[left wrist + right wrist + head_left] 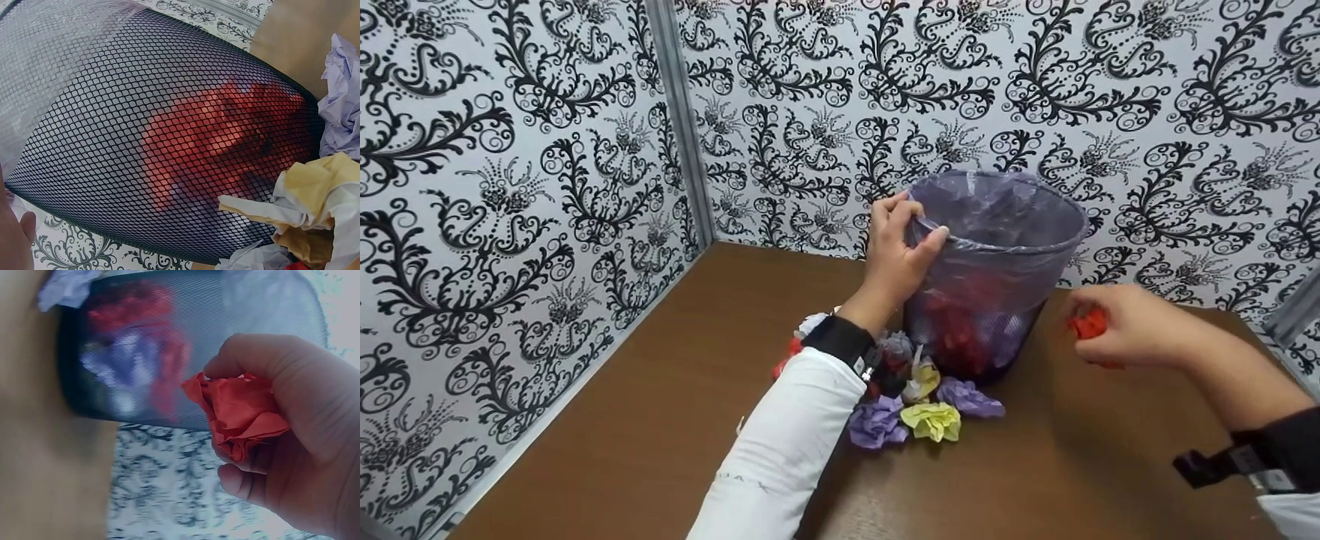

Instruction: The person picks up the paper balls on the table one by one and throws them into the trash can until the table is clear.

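Over on the table (660,360), purple paper (877,422) and yellow paper (932,421) lie crumpled by the bin (1039,262), the left sleeve (787,435) cutting across the heap; a patterned wall (810,112) rises behind. The left hand (896,251) grips the bin's plastic-lined rim. Beside the bin, mid-air, the right hand (1136,326) curls its fingers round a red ball (242,408), crinkled and sharply creased.

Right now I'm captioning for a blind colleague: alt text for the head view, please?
A person's right hand holds crumpled red paper beside a mesh bin, whose lined rim the left hand grips. Crumpled purple paper and yellow paper lie near it on a brown table.
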A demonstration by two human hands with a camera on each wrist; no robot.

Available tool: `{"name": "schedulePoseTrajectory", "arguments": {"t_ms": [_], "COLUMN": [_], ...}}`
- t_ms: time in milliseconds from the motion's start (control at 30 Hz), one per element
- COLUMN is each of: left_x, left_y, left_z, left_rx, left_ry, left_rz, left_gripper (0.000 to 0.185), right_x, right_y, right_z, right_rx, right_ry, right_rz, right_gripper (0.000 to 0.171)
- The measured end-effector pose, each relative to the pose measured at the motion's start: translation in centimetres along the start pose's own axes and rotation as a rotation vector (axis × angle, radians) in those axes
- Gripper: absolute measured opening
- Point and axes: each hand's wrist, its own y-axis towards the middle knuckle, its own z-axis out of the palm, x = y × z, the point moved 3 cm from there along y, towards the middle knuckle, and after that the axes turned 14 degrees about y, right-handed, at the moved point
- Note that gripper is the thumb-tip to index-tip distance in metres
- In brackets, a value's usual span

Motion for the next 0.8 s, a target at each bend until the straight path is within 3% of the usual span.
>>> {"name": "schedulePoseTrajectory", "arguments": {"t_ms": [233, 367, 467, 800], "left_x": [-0.1, 0.0, 0.0, 0.1], "left_y": [-0.1, -0.1, -0.1, 0.0], "left_z": [0.1, 0.1, 0.0, 0.1], "left_rx": [-0.005, -0.006, 0.0, 0.006], "left_ry": [0.003, -0.004, -0.009, -0.001], "left_rz": [0.007, 0.003, 0.0, -0.007], "left_gripper": [0.046, 0.047, 0.047, 0.048], "right_x": [3.5, 5.3, 6.3, 9.3], "right_y": [-0.7, -0.3, 0.3, 4.1], "right_z": [-3.8, -6.3, -8.0, -12.4], "right_rx": [0.046, 0.044, 0.048, -0.066], "right_ry": [-0.046, -0.104, -0.089, -0.039], "right_rz": [0.049, 0.071, 0.102, 0.104], "right_gripper": [0.034, 0.033, 0.031, 0.029]}}
